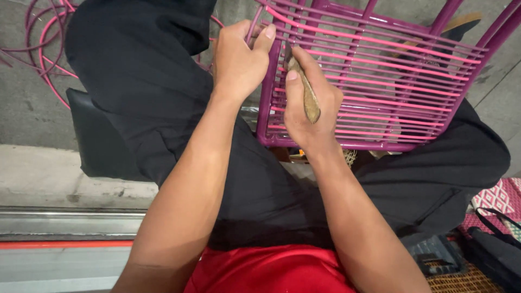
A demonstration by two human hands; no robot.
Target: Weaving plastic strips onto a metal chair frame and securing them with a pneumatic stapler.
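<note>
Clearly, both hands work at the left edge of a purple metal frame point(325, 142) that rests across the person's lap, on black trousers point(163, 103). Pink plastic cords point(391, 64) are stretched across the frame in many close parallel lines, running from its left bar to its right bar.

The left hand point(237, 59) is closed around the upper left part of the frame. Its thumb presses against one purple cord point(253, 27) near the top corner, and the other fingers are curled behind it, so the hand pinches this cord against the bar. I cannot tell how far the fingers go around on the back side.

The right hand point(309, 106) is just beside the left one, lower and a little to the right, lying over the woven cords. It is folded tightly around a brown wooden tool point(310, 97), with the thumb laid along the tool. The upper end of the tool points up toward the cords near the left bar; its tip is partly hidden there.

More loose pink cord point(46, 38) lies in loops on the grey floor point(27, 114) at the upper left, well apart from the hands. At the bottom of the view there is a red shirt point(271, 268). At the lower right, a dark bag point(496, 249) lies near a patterned red and white cloth point(499, 196).
</note>
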